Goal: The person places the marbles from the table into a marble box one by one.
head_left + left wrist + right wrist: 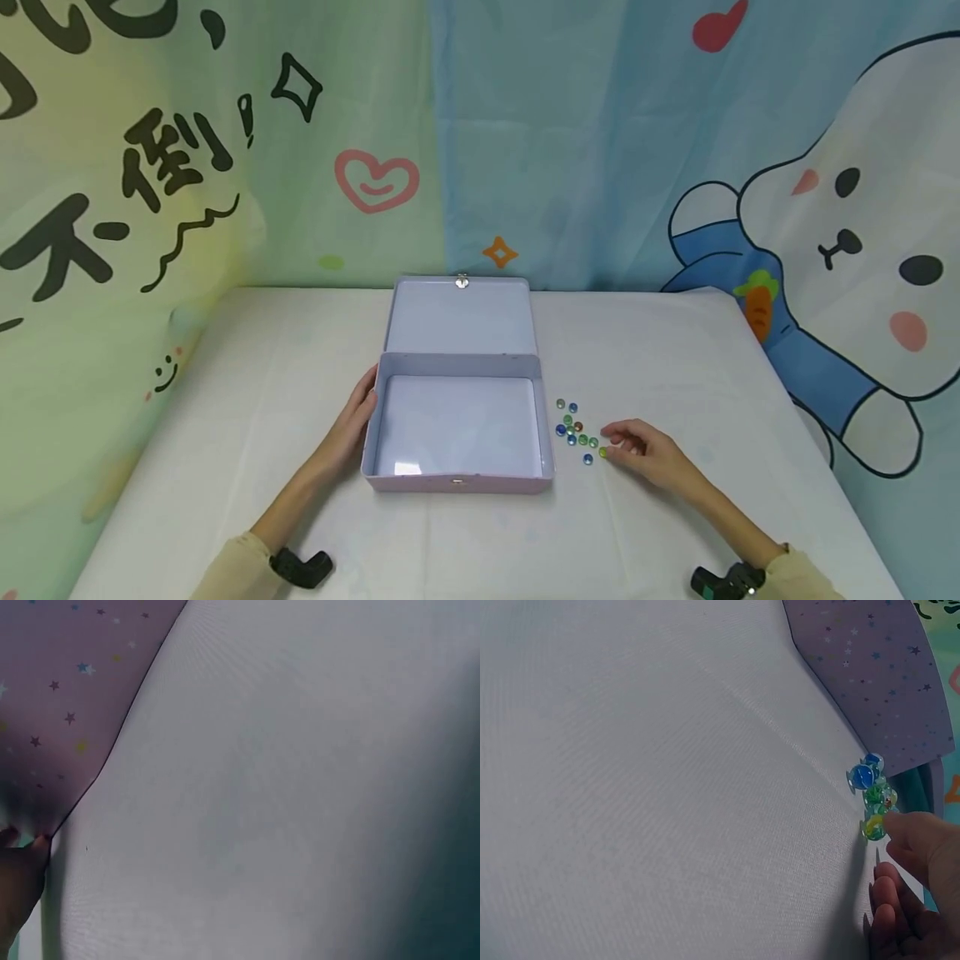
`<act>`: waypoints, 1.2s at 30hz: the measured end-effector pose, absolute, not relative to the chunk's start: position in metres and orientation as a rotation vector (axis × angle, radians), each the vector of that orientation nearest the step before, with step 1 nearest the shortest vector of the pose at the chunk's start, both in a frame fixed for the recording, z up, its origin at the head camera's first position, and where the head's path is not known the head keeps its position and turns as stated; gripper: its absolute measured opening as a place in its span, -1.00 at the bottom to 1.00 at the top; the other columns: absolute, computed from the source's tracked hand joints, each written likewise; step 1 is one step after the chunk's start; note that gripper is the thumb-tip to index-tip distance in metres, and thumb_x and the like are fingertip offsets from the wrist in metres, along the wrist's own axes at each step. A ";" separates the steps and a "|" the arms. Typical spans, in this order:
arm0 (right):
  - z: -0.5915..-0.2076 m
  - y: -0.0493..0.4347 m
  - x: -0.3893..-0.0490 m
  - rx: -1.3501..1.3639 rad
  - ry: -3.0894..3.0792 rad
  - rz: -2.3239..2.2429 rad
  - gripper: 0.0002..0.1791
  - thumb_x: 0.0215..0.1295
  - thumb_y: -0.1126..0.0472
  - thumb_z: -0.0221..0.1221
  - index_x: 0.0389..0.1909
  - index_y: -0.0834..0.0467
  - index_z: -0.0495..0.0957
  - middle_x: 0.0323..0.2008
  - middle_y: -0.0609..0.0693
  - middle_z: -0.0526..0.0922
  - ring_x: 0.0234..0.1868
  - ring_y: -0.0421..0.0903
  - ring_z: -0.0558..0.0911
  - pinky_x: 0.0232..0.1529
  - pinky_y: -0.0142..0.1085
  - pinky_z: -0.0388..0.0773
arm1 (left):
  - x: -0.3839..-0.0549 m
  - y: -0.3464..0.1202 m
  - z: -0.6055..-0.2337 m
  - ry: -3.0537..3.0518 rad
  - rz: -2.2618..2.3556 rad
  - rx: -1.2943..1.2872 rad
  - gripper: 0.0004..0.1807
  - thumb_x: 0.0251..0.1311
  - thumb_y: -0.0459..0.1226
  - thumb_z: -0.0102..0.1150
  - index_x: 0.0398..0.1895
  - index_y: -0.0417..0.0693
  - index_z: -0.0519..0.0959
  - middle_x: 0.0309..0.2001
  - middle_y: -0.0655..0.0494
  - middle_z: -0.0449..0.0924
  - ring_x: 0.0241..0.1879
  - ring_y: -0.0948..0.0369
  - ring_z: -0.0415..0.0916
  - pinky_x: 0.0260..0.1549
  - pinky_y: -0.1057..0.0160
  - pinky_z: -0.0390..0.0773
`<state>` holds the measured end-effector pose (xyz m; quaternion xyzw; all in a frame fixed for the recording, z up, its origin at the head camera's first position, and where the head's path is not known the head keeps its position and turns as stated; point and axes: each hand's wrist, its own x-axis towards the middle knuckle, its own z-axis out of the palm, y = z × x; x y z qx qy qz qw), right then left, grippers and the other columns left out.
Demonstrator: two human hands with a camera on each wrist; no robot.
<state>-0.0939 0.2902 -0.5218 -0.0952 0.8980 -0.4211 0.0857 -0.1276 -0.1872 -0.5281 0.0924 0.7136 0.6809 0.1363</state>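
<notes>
A lilac rectangular box (458, 483) stands on the white cloth, its hinged lid (461, 315) raised at the back and its inside bare. Against the box's left wall rests my left hand (351, 423), and the left wrist view shows it at a corner of the star-printed side (71, 697). Several glass marbles (572, 439), blue, green and amber, lie loosely grouped right of the box. My right hand (651, 454) is beside them, thumb and index finger apart. In the right wrist view its thumb tip is right at a yellow-green marble (874, 827), with the other fingers loosely bent below.
A white cloth (300, 358) covers the table. Behind it hangs a printed curtain (525, 142) with a cartoon white animal at the right. Black wrist cameras sit on the left wrist (302, 568) and right wrist (726, 582).
</notes>
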 end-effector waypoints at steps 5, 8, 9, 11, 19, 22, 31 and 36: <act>-0.523 0.288 -0.095 -0.342 2.717 -1.202 -0.74 0.21 0.17 0.30 -0.09 0.13 0.63 -0.26 -0.03 0.59 -0.37 -0.36 0.40 -0.36 -0.48 0.41 | -0.126 -0.187 -0.531 2.150 1.880 0.261 -0.43 0.53 -0.01 -0.49 0.55 0.36 -0.22 0.59 0.10 -0.28 0.54 -0.07 -0.26 0.33 -0.32 -0.07; -0.522 0.288 -0.095 -0.360 2.727 -1.170 -0.83 0.22 0.18 0.29 -0.18 0.09 0.66 -0.30 -0.06 0.54 -0.37 -0.36 0.38 -0.36 -0.47 0.38 | -0.127 -0.187 -0.532 2.166 1.849 0.262 -0.43 0.52 0.00 -0.49 0.54 0.40 -0.23 0.59 0.13 -0.30 0.54 -0.07 -0.28 0.33 -0.34 -0.09; -0.521 0.288 -0.095 -0.360 2.728 -1.159 -0.86 0.22 0.18 0.29 -0.20 0.08 0.67 -0.30 -0.07 0.53 -0.37 -0.35 0.37 -0.36 -0.47 0.37 | -0.128 -0.187 -0.532 2.168 1.845 0.261 -0.43 0.52 0.01 -0.49 0.54 0.41 -0.23 0.59 0.13 -0.30 0.54 -0.06 -0.28 0.33 -0.34 -0.08; -0.520 0.288 -0.095 -0.358 2.730 -1.141 -0.89 0.22 0.18 0.29 -0.24 0.06 0.68 -0.30 -0.08 0.51 -0.36 -0.35 0.36 -0.36 -0.47 0.36 | -0.128 -0.187 -0.532 2.174 1.836 0.263 -0.42 0.52 0.01 -0.48 0.54 0.40 -0.24 0.59 0.12 -0.30 0.54 -0.06 -0.28 0.34 -0.34 -0.09; -0.525 0.288 -0.095 -0.371 2.726 -1.126 -0.91 0.20 0.14 0.31 -0.28 0.02 0.67 -0.30 -0.09 0.47 -0.34 -0.32 0.34 -0.34 -0.46 0.34 | -0.128 -0.188 -0.531 2.200 1.803 0.245 -0.40 0.51 0.03 -0.47 0.55 0.30 -0.23 0.58 0.07 -0.28 0.54 -0.09 -0.25 0.35 -0.35 -0.08; -0.526 0.288 -0.095 -0.372 2.723 -1.128 -0.91 0.20 0.14 0.31 -0.29 0.01 0.67 -0.30 -0.09 0.48 -0.33 -0.31 0.34 -0.33 -0.46 0.34 | -0.128 -0.188 -0.531 2.200 1.795 0.246 -0.39 0.51 0.02 -0.46 0.55 0.26 -0.23 0.58 0.05 -0.30 0.54 -0.09 -0.27 0.36 -0.35 -0.11; -0.519 0.290 -0.094 -0.212 2.641 -1.200 -0.79 0.30 0.08 0.22 -0.17 0.12 0.63 -0.29 -0.04 0.59 -0.34 -0.32 0.41 -0.31 -0.44 0.40 | -0.128 -0.188 -0.532 2.188 1.824 0.247 -0.39 0.51 0.00 -0.43 0.55 0.19 -0.20 0.58 0.03 -0.27 0.53 -0.07 -0.23 0.39 -0.29 -0.13; -0.523 0.290 -0.096 -0.143 2.601 -1.234 -0.73 0.32 0.03 0.20 -0.12 0.13 0.62 -0.26 -0.03 0.64 -0.33 -0.31 0.45 -0.30 -0.44 0.42 | -0.127 -0.188 -0.532 2.213 1.818 0.251 -0.39 0.51 -0.01 -0.44 0.55 0.18 -0.19 0.58 0.01 -0.26 0.53 -0.08 -0.22 0.38 -0.30 -0.12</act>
